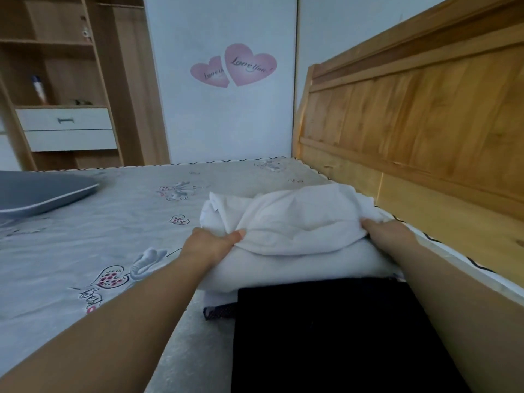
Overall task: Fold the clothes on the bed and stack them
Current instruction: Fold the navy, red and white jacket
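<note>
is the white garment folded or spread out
Folded, loosely: the white garment is a bunched, layered bundle, gripped at both ends by the left hand and right hand.

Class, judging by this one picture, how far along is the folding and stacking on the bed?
Done: a folded black garment lies flat on the bed. In hand: the left hand and right hand grip a bunched white garment over a white folded layer. Left: neatening it; no other loose clothes show.

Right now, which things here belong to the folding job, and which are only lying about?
Job: white garment, held by left hand and right hand; black garment; bed.
Lying about: grey pillow, shelf bottle, heart stickers.
</note>
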